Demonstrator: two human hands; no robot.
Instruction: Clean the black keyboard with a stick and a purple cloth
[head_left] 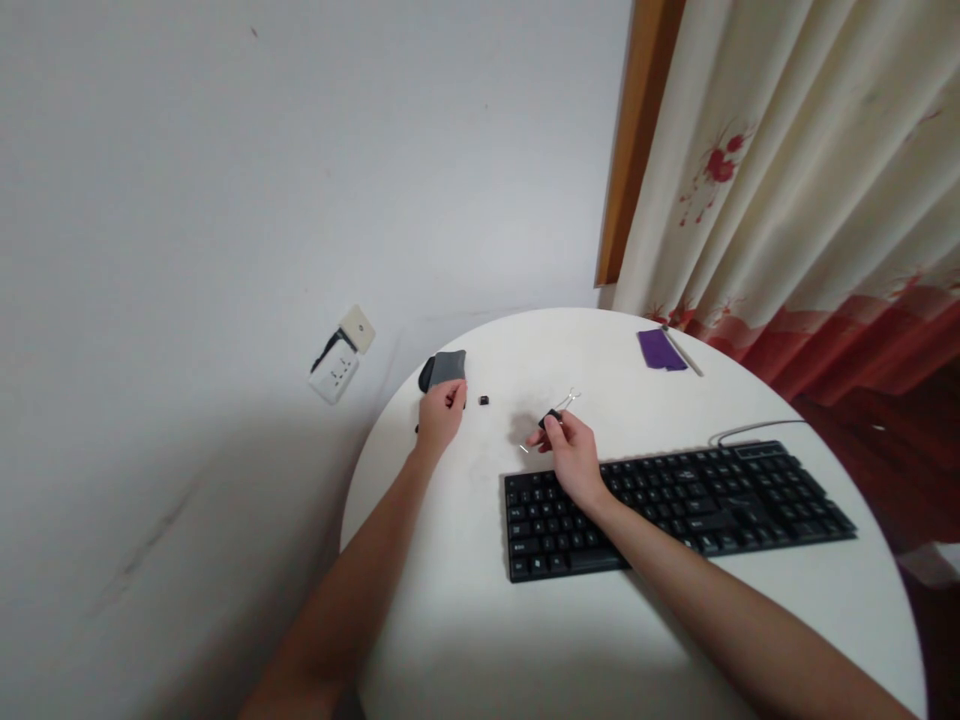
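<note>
My right hand [574, 455] is closed on a black binder clip [550, 418] and holds it over the table, just beyond the keyboard's left part. The clip's silver wire handles stick out past the fingers. Fingers pinched, my left hand [441, 415] is at the near edge of a flat grey item [449, 367]. Whatever lies between those fingers is hidden. Beside the grey item sits a rounded black object [427, 375], partly covered. Between my two hands, a small black clip-like piece [484, 400] lies on the white tabletop.
A black keyboard [675, 505] lies across the near right of the round white table [442, 610], its cable running off the right edge. At the far right are a purple cloth [661, 350] and a pale stick [684, 352]. A wall with a socket [334, 371] borders the left.
</note>
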